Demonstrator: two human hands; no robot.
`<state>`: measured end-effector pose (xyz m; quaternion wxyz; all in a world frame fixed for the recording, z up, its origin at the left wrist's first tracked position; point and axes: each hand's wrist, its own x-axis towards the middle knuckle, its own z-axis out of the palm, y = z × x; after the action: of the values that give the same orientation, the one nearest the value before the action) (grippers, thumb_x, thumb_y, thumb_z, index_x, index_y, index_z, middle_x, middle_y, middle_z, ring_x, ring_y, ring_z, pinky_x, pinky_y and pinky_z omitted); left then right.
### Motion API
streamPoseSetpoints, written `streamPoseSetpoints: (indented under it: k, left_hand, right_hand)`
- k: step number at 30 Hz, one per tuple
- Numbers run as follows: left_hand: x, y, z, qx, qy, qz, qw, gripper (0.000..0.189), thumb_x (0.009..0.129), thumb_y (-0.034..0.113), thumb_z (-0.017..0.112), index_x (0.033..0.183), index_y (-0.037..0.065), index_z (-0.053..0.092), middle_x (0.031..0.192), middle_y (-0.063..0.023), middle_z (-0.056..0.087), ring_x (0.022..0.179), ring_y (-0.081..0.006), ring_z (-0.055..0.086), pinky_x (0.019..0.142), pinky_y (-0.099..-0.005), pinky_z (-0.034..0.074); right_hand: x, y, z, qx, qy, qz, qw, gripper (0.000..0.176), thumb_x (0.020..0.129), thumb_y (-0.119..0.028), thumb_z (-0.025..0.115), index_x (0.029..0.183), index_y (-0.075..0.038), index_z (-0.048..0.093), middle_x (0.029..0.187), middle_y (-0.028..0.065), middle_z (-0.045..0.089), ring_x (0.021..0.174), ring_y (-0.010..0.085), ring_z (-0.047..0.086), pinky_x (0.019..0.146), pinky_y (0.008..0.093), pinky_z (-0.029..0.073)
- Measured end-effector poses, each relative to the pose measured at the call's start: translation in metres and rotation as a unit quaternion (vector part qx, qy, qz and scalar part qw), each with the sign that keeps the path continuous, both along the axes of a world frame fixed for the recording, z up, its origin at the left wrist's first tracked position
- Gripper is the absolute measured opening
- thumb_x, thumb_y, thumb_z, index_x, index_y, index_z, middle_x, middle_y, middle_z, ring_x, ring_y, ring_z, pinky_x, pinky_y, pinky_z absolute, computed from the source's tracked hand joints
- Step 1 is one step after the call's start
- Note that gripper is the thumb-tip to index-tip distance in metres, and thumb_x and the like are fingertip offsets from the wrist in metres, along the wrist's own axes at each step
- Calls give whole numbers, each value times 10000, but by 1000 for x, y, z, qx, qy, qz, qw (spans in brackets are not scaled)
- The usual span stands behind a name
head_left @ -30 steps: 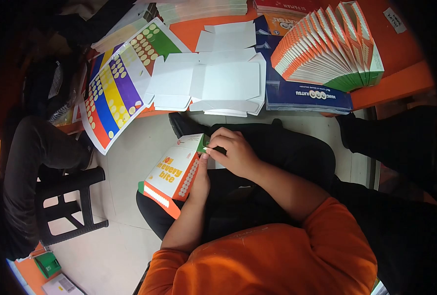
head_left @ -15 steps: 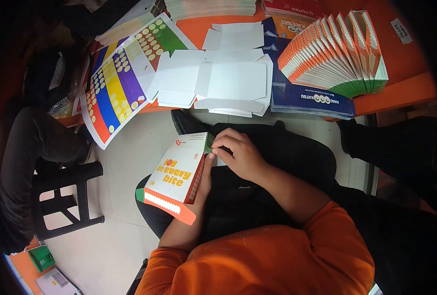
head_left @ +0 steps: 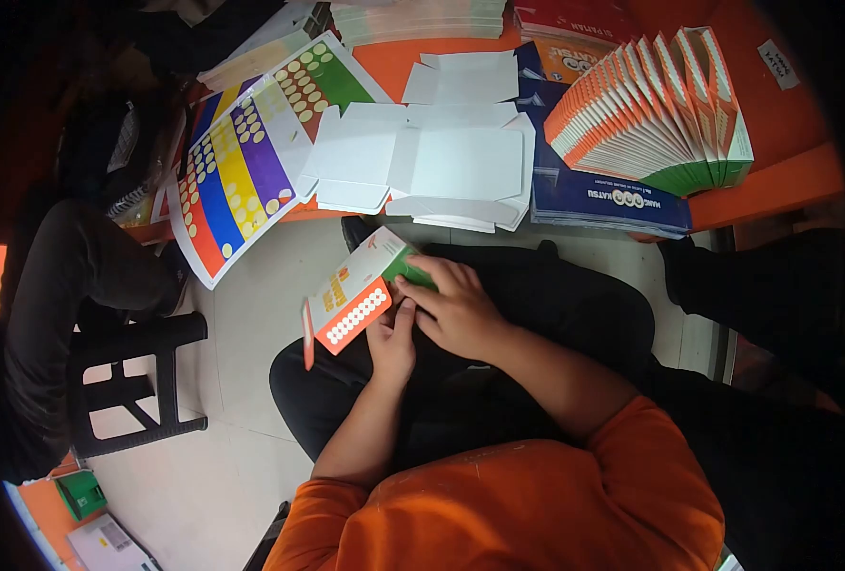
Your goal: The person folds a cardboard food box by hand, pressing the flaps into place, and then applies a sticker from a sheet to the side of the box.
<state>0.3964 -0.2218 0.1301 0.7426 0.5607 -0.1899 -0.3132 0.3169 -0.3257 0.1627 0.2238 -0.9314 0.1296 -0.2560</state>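
A white, orange and green printed box (head_left: 361, 284) is held over my lap, tilted, with an orange flap sticking out at its lower left end. My left hand (head_left: 393, 335) grips it from below, thumb and fingers closed at its near side. The fingers of my right hand (head_left: 446, 297) press on the box's green end. Beyond the box, unfolded white cartons (head_left: 465, 162) lie in a stack on the orange table (head_left: 399, 65). A fanned row of folded orange and green boxes (head_left: 643, 114) rests at the right, on blue printed packs (head_left: 605, 202).
Sheets with round yellow stickers (head_left: 227, 176) hang over the table's edge at the left. A black stool (head_left: 142, 385) stands on the floor near another person's leg (head_left: 47, 333). Red packs (head_left: 575, 17) and a pale stack (head_left: 418, 21) lie at the back.
The box has turned so that its orange side with white circles faces up towards me. My right hand has shifted onto its green end, and the view has moved slightly.
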Motion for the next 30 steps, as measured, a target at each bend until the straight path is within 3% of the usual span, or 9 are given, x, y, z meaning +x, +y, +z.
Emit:
streamPoseSetpoints:
  k: [2,4,8,13,18,25,28,29,30]
  left_hand:
    - [-2,-2,-2,22,-26,-9,999,332,880,40,471,1195,-52,422,1133,-124,523,1042,-181,511,891,-292,403]
    - [-4,0,-10,69,-122,-39,989,334,893,73,458,1203,-45,419,1121,-118,530,1032,-153,507,882,-278,401]
    - [-11,-2,3,145,-392,-159,894,475,798,96,526,1247,9,399,1256,-215,407,1189,-363,379,989,-426,297]
    - [-19,-4,-7,179,-387,-154,891,519,803,118,531,1277,13,349,1283,-225,355,1227,-354,316,987,-445,291]
    - [-17,6,-17,211,-371,-273,862,493,791,107,551,1241,1,380,1246,-231,389,1169,-364,374,946,-445,334]
    - [-20,4,-9,188,-373,-255,872,428,816,119,538,1207,0,412,1220,-209,426,1136,-332,422,923,-407,366]
    - [-4,2,-2,149,-77,-122,978,374,880,143,463,1225,21,383,1196,-122,465,1112,-232,456,907,-378,395]
    - [0,1,2,-5,181,-19,983,374,921,257,372,1219,31,398,1186,-104,477,1117,-224,455,934,-354,382]
    - [5,-4,22,-95,190,-13,977,427,921,338,350,1224,41,398,1181,-89,488,1092,-217,478,915,-349,396]
  right_hand:
    - [0,-10,-4,172,-29,33,984,386,717,-182,630,1081,-80,554,1195,97,445,1066,277,463,887,421,338]
    - [-3,-10,14,151,-54,32,987,398,720,-199,635,1093,-92,548,1193,96,445,1060,279,465,891,426,337]
    - [2,4,30,11,-75,42,996,488,673,-267,684,1124,-151,535,1162,68,488,1076,238,483,924,449,313]
    - [14,3,19,-167,-53,79,981,447,667,-299,658,1074,-145,557,1040,16,524,998,152,513,923,463,317]
    - [8,0,31,-86,-10,72,994,305,712,-245,575,995,-131,576,963,15,532,940,156,506,906,447,339]
    - [8,1,27,-186,4,48,981,540,628,-341,670,1098,-100,553,998,31,551,947,161,525,878,408,365]
    - [1,-8,41,-143,-49,38,988,488,656,-319,647,1074,-80,567,968,28,567,895,157,548,840,378,385]
    - [-1,-11,43,-115,-57,39,991,458,670,-306,635,1061,-76,575,951,26,574,865,153,559,821,362,392]
    - [1,-14,39,-139,-72,25,987,379,716,-261,596,1055,-92,587,925,16,579,827,144,565,783,344,398]
